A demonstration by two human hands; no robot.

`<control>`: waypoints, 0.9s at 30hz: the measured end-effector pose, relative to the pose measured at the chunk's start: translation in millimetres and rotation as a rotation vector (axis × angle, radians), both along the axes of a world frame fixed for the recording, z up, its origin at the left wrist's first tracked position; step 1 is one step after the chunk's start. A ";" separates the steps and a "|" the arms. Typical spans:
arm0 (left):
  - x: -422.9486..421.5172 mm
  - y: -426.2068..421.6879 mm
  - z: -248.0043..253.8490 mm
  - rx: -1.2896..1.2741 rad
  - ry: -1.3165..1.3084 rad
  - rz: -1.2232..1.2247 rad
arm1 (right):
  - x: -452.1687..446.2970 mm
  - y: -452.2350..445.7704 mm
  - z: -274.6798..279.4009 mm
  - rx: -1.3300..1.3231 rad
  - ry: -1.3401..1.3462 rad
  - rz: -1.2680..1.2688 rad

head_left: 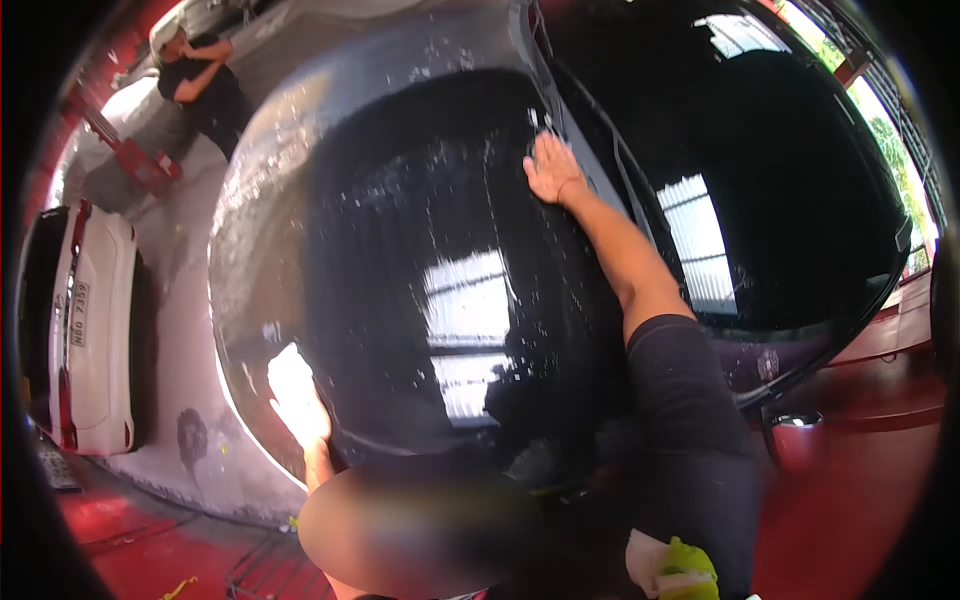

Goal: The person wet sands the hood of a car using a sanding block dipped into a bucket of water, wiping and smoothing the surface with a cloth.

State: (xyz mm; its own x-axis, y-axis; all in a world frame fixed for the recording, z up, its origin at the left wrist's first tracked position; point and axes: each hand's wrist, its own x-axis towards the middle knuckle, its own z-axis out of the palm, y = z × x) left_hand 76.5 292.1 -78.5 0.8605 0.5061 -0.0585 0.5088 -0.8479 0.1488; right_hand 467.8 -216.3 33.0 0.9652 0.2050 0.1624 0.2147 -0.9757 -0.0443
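Observation:
A glossy black car hood (pixel 400 230), streaked with water drops and reflecting bright roof panels, fills the middle of the head view. My left hand (pixel 297 395) lies on its front part at lower left, fingers stretched out and washed out by glare. Farther up, my right hand (pixel 553 168) rests palm down by the hood's rear edge, close to the windshield (pixel 800 200). Its fingers are extended, and neither hand shows anything held. A dark wiper strip (pixel 600 165) runs between hood and glass.
Behind a red metal stand (pixel 145 165), a person in dark clothes (pixel 205 85) stands at upper left. A white car (pixel 105 330) is parked at left. The side mirror (pixel 797 435) juts out at right. A white and yellow-green cloth (pixel 675 568) shows below; a blurred oval covers the bottom middle.

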 end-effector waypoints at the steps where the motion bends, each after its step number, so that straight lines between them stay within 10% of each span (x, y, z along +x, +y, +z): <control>1: -0.1 -3.9 5.9 0.046 0.021 -0.035 | -11.9 -6.0 2.1 -0.010 0.022 0.066; 9: 4.7 -11.6 9.5 0.068 -0.059 0.021 | -356.8 -98.6 49.8 -0.061 0.452 0.562; 15: 3.2 -2.9 -10.2 0.102 -0.077 -0.006 | -193.4 -29.6 30.6 -0.152 0.210 0.570; 21: 8.8 -15.5 14.3 0.105 0.040 0.028 | -319.6 -46.2 39.0 -0.165 0.342 0.710; 27: 11.4 -24.9 37.8 0.087 0.146 0.032 | -200.1 18.6 27.5 -0.170 0.253 0.746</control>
State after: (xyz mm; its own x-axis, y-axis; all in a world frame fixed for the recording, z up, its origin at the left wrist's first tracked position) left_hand 87.9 267.3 -40.7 0.8296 0.5415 -0.1360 0.5463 -0.8376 -0.0022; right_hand 267.7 -197.6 60.5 0.5675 0.8123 -0.1346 0.8157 -0.5769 -0.0427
